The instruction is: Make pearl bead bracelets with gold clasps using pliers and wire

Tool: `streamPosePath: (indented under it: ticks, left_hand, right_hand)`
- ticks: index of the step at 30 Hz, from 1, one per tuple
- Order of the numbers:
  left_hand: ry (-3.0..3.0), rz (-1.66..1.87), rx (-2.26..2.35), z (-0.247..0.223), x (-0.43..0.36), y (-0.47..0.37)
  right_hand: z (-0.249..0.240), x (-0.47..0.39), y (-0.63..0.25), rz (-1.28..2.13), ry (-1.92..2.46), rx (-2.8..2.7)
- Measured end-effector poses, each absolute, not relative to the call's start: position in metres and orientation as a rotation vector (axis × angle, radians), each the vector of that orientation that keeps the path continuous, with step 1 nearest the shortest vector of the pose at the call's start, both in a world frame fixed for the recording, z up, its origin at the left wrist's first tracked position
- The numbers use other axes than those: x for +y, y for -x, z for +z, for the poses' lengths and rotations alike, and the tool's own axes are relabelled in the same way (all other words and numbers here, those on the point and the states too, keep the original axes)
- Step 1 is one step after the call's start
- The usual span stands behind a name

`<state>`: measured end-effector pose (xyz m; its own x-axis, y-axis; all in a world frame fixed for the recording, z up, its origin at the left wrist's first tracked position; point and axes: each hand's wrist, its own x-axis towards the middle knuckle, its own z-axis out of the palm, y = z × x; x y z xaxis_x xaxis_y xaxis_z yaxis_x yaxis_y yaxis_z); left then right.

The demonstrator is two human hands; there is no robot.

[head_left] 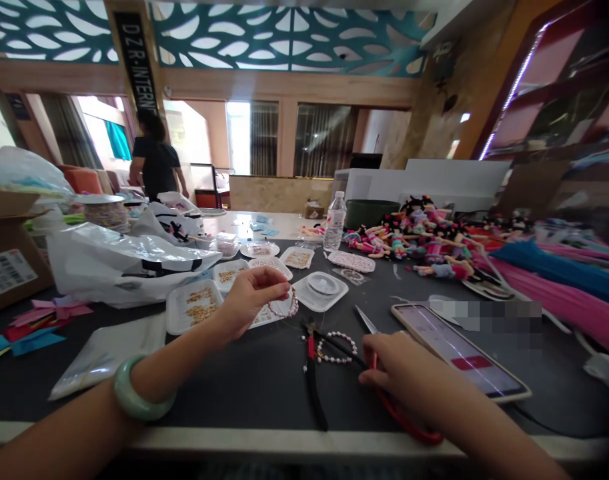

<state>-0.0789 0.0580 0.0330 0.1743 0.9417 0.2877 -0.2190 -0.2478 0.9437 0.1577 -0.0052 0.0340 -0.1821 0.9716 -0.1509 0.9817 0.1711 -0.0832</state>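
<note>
My left hand (247,300), with a green bangle on the wrist, pinches a small beaded bracelet (293,308) in its fingertips above the trays. My right hand (391,363) is low over the table, its fingers curled on a pair of red-handled scissors (415,427); the blade points up and left. Just left of that hand lie pliers (311,380) with black and red handles, spread apart. One plier handle runs toward my right fingers, partly hidden there. A second bracelet of pale beads (338,337) rests on the dark mat between the plier handles.
White trays of gold pieces (177,313) and beads stand beyond my left hand, near a water bottle (335,223). A phone (464,353) lies at right, below a pile of dolls (429,233). Plastic bags (119,260) and a carton (9,260) are left. A person (157,163) stands farther back.
</note>
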Motion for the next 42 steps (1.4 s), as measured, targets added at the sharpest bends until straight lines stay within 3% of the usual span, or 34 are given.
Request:
streamPosePath:
  ticks: [17, 27, 42]
  left_hand:
    - [-1.381, 1.458, 0.844, 0.032, 0.06, 0.079]
    - [-1.362, 1.363, 0.807, 0.036, 0.056, 0.077]
    - [-1.418, 1.338, 0.803, 0.035, 0.056, 0.078]
  right_hand:
    - [0.047, -0.022, -0.143, -0.31, -2.076, 2.37]
    - [0.071, -0.012, -0.194, -0.21, -2.117, 2.113]
    - [0.057, -0.014, -0.174, -0.16, -2.004, 1.972]
